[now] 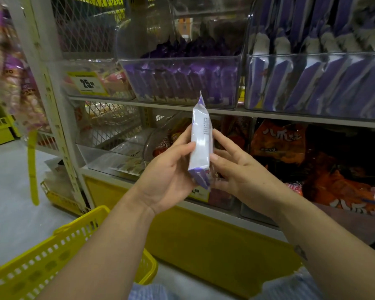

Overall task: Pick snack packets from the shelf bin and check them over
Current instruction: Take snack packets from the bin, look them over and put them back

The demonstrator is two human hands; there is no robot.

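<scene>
**Yellow basket** (52, 256): one, lower left, on the floor beside the shelf.

**Price tag** (87, 84): one, yellow, on the front of the leftmost clear bin.

**Clear bins**: three on the upper shelf.
- Left bin (121, 92): pink packs.
- Middle bin (182, 61): dark purple packets.
- Right bin (312, 59): purple-and-white packets standing in rows.
- The contents are too blurred to count.

**Left hand** (169, 176): raised with the palm toward the camera. The thumb lies on the packet's white face and the fingers are curled behind it, gripping.

**Snack packet** (200, 144): one, white with purple ends, upright between the two hands in front of the middle bin.

**Right hand** (238, 169): fingers spread and mostly straight. The thumb tip and forefinger touch the packet's right edge.

**Orange bags** (277, 139): at least two, on the lower shelf at right.
</scene>
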